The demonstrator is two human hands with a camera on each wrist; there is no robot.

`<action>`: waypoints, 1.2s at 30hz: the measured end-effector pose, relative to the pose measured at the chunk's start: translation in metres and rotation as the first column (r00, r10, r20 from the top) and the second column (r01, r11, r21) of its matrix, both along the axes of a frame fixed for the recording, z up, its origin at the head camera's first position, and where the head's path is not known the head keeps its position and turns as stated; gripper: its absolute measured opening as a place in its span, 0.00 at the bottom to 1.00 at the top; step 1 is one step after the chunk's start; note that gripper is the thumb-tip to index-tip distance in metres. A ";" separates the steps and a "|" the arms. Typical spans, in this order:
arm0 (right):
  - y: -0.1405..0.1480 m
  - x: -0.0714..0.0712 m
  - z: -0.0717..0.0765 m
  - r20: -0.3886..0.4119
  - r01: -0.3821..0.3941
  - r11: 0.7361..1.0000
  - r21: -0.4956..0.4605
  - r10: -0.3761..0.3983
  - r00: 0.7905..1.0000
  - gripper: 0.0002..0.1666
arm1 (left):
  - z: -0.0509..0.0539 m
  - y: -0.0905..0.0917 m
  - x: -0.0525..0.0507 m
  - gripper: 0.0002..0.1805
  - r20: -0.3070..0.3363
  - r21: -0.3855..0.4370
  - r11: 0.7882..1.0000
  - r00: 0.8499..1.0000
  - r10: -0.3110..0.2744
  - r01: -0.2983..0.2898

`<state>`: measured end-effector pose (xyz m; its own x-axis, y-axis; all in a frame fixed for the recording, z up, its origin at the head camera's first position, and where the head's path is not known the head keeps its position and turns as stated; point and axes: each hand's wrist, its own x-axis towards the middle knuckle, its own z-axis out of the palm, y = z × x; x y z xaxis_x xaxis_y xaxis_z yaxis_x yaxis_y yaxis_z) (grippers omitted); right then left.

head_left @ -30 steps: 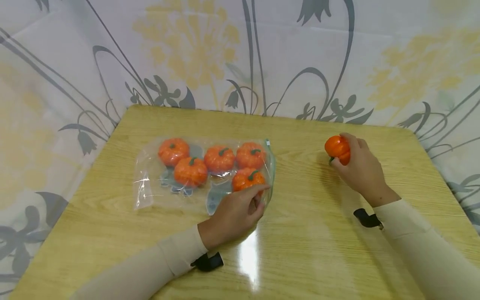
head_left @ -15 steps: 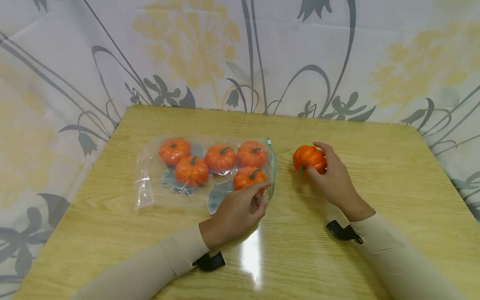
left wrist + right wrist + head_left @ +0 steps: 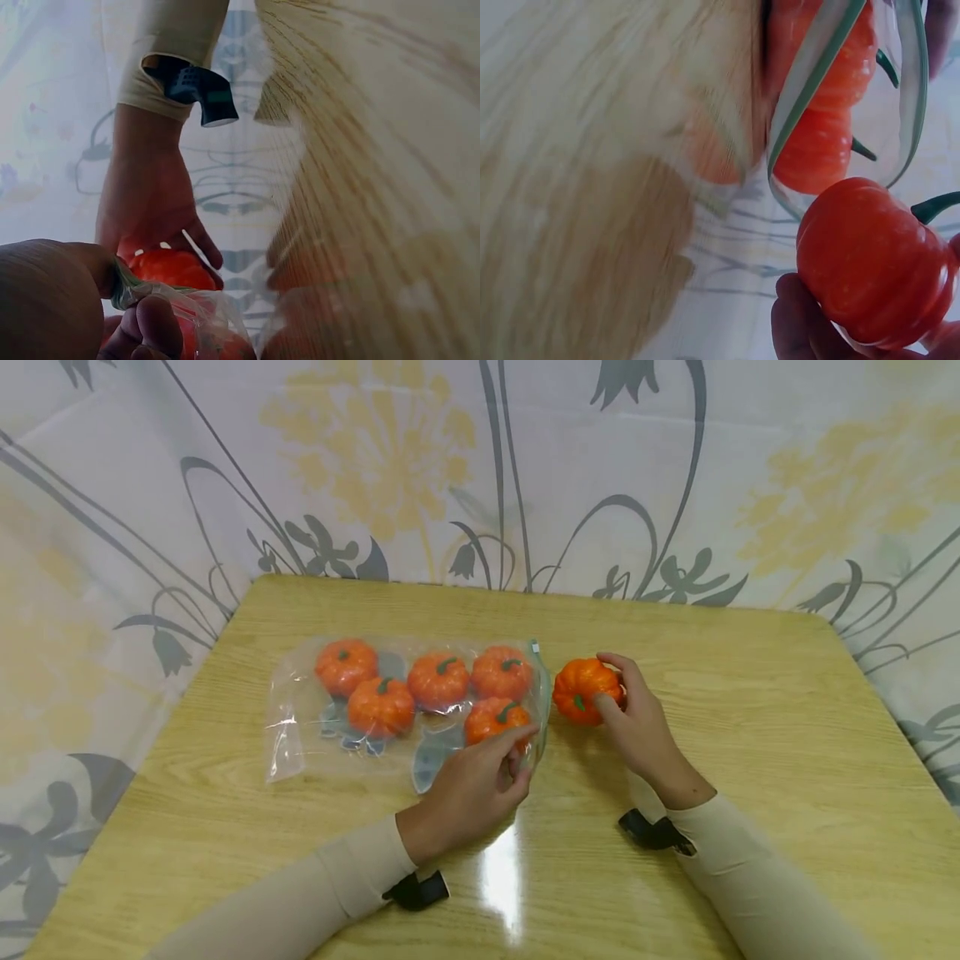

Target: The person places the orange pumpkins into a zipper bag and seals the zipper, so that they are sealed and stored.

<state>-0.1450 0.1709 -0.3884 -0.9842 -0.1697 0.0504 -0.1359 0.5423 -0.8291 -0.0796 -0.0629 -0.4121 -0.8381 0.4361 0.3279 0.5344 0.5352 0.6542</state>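
Observation:
A clear zip bag (image 3: 287, 755) lies on the table with several small orange pumpkins (image 3: 381, 707) inside. Its green-edged mouth (image 3: 814, 84) gapes in the right wrist view. My left hand (image 3: 467, 792) pinches the rim at the near corner, as the left wrist view also shows with the green strip (image 3: 122, 285) between thumb and fingers. Just right of the mouth, my right hand (image 3: 647, 733) grips another orange pumpkin (image 3: 582, 687) by its right side. This pumpkin's green stem (image 3: 934, 206) points sideways.
A wood-grain table (image 3: 780, 718) lies under everything. Behind it rises a floral-patterned cloth (image 3: 585, 460), which also runs along both sides. A black wrist mount (image 3: 417, 892) sits under the left sleeve, and another black mount (image 3: 652, 831) under the right.
My right hand has carried its pumpkin leftward from the table's right side to beside the bag's mouth. The left hand and the bag have stayed nearly still.

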 end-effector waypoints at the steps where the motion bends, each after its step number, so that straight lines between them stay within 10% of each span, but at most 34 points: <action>1: -0.001 0.000 -0.001 0.009 0.004 1.000 -0.011 -0.004 1.000 0.31 | 0.000 0.000 0.000 0.26 -0.005 0.002 1.000 1.000 0.001 -0.001; 36: -0.008 0.003 -0.009 0.294 -0.059 0.947 -0.317 0.157 0.943 0.28 | -0.003 0.001 0.003 0.26 -0.061 0.043 0.999 0.998 0.010 -0.008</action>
